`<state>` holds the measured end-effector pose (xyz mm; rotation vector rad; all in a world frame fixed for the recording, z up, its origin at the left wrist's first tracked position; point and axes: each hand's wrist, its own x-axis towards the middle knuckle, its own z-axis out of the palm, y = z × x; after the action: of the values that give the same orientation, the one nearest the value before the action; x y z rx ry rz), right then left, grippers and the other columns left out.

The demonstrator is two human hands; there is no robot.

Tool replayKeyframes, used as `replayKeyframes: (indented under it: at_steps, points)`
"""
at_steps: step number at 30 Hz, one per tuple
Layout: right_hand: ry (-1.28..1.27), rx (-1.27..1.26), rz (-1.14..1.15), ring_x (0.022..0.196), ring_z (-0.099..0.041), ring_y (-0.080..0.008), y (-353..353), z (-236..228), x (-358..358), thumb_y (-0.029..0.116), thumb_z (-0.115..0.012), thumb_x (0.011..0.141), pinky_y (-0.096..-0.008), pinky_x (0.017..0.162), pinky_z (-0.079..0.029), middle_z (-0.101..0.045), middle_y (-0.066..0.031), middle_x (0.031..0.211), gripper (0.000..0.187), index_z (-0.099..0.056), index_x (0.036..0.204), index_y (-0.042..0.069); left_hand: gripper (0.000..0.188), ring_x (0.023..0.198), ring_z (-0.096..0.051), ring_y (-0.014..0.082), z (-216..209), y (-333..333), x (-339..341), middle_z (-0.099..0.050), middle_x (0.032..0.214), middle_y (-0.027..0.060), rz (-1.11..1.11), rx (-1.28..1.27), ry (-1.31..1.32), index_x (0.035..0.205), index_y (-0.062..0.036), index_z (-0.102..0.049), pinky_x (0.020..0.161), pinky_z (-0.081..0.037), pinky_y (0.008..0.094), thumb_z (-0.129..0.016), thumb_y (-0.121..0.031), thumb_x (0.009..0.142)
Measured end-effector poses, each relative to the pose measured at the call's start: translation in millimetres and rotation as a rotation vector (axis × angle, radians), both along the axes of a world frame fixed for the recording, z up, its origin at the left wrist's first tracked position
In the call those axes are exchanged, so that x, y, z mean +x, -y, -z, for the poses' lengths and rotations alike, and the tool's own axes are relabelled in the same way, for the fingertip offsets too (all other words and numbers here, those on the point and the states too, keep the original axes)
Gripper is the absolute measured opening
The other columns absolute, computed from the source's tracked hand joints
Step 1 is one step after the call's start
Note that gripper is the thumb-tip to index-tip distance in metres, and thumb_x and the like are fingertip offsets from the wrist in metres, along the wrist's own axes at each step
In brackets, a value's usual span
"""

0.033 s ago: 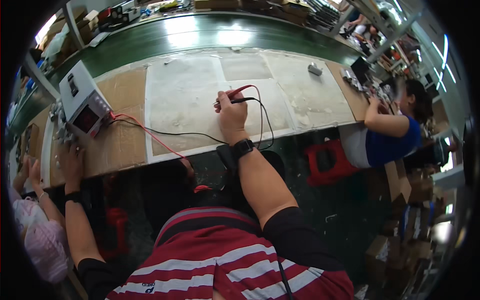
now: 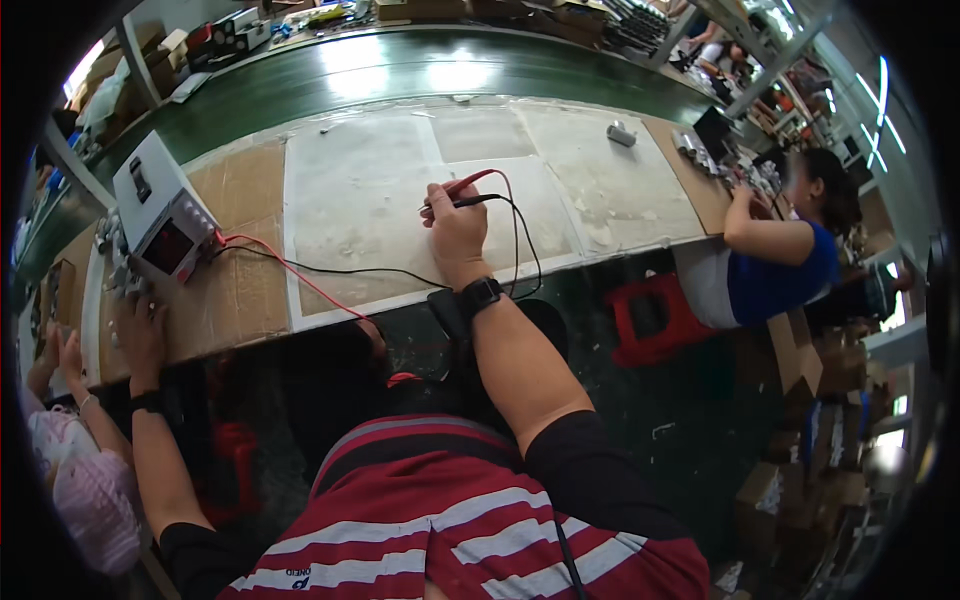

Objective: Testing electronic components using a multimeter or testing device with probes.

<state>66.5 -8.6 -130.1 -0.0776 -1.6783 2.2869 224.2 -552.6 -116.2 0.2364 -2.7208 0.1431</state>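
Note:
My right hand point(image 2: 457, 228) is closed around a red test probe point(image 2: 462, 187) and a black test probe point(image 2: 468, 202) above the middle of the bench. Their tips point left, close together. Leads run from the probes; a red and a black lead also plug into the white bench power supply point(image 2: 165, 205) at the left, whose dark display shows red. My left hand point(image 2: 146, 338) is at the bench's front edge below the supply, fingers stretched out and blurred, close to several small grey metal parts point(image 2: 118, 255). Whether it touches one cannot be made out.
A grey cylindrical part point(image 2: 621, 134) lies on the right of the covered bench point(image 2: 360, 200). Behind runs a green conveyor belt point(image 2: 280, 80). A co-worker in blue point(image 2: 785, 260) sits at the right by a red stool point(image 2: 655, 318); another person's hands point(image 2: 65, 350) are at far left.
The whole view has shifted slightly to the left. My right hand still grips the probes, and my left hand stays by the grey parts.

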Motion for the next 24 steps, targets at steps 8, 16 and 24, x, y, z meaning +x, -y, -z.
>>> replayKeyframes:
  at_steps: [8,16,24]
  points:
    - [0.066,0.141,-0.051,0.062,-0.065,-0.0150,-21.3,-6.2,17.6,0.014,-0.070,0.097,-0.0273,0.053,-0.051,-0.068,-0.0075,0.079,0.014,-0.063,0.097,0.002,0.042,0.131,-0.052,0.0381,7.1,-44.1,6.8,-0.057,0.138,0.0196,0.095,-0.049,-0.322,0.131,-0.0030,-0.062,0.111,-0.040,0.0497,-0.069,-0.023,0.095]
    - [0.166,-0.121,0.112,0.057,-0.064,-0.0155,-92.9,-26.1,20.3,0.018,-0.069,0.099,-0.0279,0.050,-0.051,-0.069,-0.0075,0.077,0.017,-0.064,0.099,0.002,0.023,0.126,-0.056,0.0367,-98.0,-263.0,-2.6,-0.059,0.132,0.0187,0.676,0.588,-0.316,0.110,-0.0009,-0.068,0.108,-0.044,0.0440,-0.067,0.001,0.087]
    - [0.080,0.210,0.266,0.063,-0.063,-0.0128,-185.4,4.2,24.3,0.019,-0.069,0.100,-0.0259,0.057,-0.050,-0.069,-0.0062,0.078,0.017,-0.064,0.101,0.002,0.022,0.118,-0.060,0.0349,-179.6,-474.9,-144.8,-0.062,0.123,0.0169,1.247,0.359,0.297,0.102,-0.0028,-0.070,0.102,-0.048,0.0429,-0.075,-0.012,0.083]
